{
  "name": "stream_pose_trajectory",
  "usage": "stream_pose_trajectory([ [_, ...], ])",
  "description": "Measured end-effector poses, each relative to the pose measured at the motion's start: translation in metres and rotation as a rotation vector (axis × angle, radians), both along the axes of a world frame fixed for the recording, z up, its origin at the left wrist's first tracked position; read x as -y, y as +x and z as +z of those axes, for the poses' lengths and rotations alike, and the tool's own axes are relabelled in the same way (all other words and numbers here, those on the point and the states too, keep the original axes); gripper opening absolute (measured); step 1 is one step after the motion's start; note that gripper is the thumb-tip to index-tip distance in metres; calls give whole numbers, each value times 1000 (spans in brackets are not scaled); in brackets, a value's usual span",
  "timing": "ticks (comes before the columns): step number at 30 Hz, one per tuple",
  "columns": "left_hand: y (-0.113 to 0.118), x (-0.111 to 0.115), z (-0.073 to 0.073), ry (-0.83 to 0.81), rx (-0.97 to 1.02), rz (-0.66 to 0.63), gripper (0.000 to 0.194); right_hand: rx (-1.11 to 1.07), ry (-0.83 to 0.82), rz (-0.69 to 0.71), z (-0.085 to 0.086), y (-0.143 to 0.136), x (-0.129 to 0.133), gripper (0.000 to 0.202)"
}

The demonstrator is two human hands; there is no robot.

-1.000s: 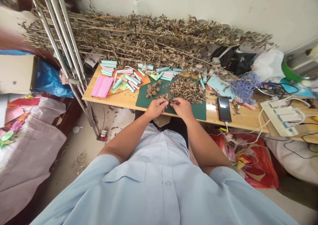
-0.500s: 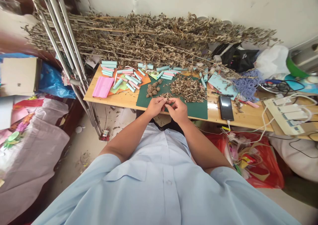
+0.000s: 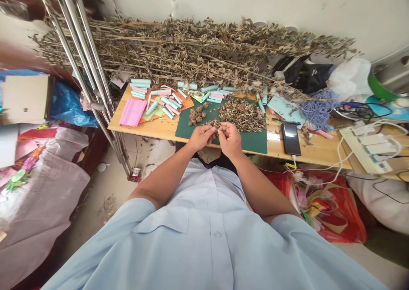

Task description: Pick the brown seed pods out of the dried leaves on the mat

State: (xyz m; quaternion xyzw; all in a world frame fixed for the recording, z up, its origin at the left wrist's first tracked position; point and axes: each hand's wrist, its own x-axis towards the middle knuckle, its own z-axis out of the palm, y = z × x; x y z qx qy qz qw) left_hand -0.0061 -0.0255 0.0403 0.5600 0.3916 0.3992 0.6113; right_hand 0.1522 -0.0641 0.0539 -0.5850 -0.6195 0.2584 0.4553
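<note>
My left hand (image 3: 202,137) is closed in a pinch over the front part of the green mat (image 3: 252,142). Close beside it on the right, my right hand (image 3: 229,137) is pinched too, its fingertips near the left ones. What lies between the fingers is too small to make out. Just behind the hands is a small heap of dry bits, with a larger pile of dried leaves (image 3: 242,114) to its right. Several brown crumpled balls (image 3: 197,114) sit on the mat behind my left hand.
Long dried stalks (image 3: 179,47) span the back. Rolled paper tubes (image 3: 166,101) and pink paper (image 3: 132,112) lie left. A phone (image 3: 291,139), purple yarn (image 3: 319,108) and a power strip (image 3: 366,147) are right. Metal crutches (image 3: 86,64) stand at the left.
My right hand has shifted slightly up and to the right, opening a small gap between its fingertips and the left hand's. My left hand has hardly moved.
</note>
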Motion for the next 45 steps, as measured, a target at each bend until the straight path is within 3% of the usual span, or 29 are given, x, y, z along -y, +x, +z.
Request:
stream_pose_trajectory([
  [17, 1, 2, 8, 3, -77, 32, 38, 58, 15, -9, 0, 16, -6, 31],
  [21, 8, 1, 9, -46, -34, 93, 20, 1, 26, -17, 1, 16, -4, 32],
  [23, 12, 0, 7, -72, -3, 115, 21, -16, 27, -19, 1, 14, -3, 32],
  [27, 12, 1, 3, -60, 9, 103, 28, -202, -22, -37, -1, 6, -6, 31],
  [31, 7, 2, 1, -46, 42, 67, 37, -503, -231, -48, -2, -2, -11, 34],
  [34, 4, 1, -1, -48, 69, 28, 34, -635, -343, -63, 1, -6, -13, 37],
  [45, 2, 1, 3, -39, 73, 11, 22, -724, -400, -85, 6, -7, -10, 38],
])
